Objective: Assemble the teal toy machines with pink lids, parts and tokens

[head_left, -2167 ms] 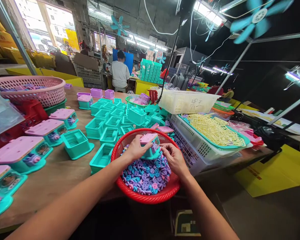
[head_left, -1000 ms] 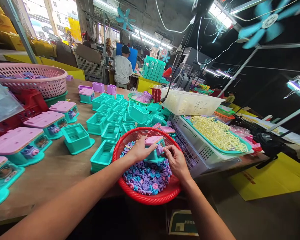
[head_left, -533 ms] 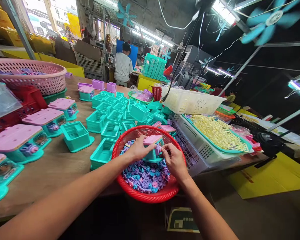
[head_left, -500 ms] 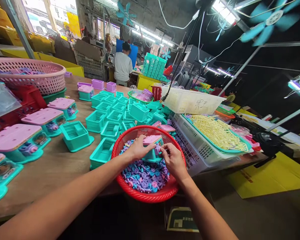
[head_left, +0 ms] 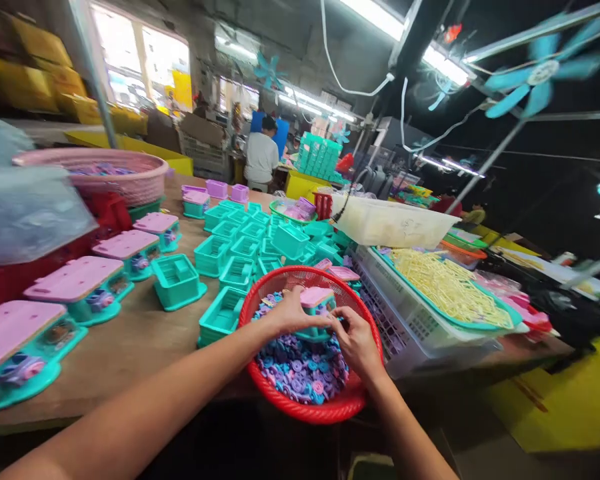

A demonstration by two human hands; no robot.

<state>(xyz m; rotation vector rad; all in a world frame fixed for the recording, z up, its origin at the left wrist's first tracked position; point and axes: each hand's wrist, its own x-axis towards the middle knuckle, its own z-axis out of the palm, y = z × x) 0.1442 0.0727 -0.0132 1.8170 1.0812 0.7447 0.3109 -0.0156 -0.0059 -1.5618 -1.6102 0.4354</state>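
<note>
Over the red basket (head_left: 261, 381), my left hand (head_left: 295, 312) is closed around a small teal plastic toy box with a pink lid (head_left: 316, 297). My right hand (head_left: 356, 339) is at the box's right side, thumb and fingers pinched together and touching my left fingertips. Whatever lies in that pinch is hidden. Below the box, the basket holds many small rose-shaped pieces (head_left: 300, 373) in purple, blue and pink.
Lidded pink-and-teal boxes (head_left: 75, 277) stand along the left of the table. Open teal boxes (head_left: 223, 313) crowd the middle. To the right, a teal tray (head_left: 380, 257) holds yellow sticks. A pink basket (head_left: 145, 175) stands at back left; a person (head_left: 261, 157) sits beyond.
The view has swung slightly left and up, so things appear shifted right and down. My left thumb and fingers now meet my right fingertips at the box's side.
</note>
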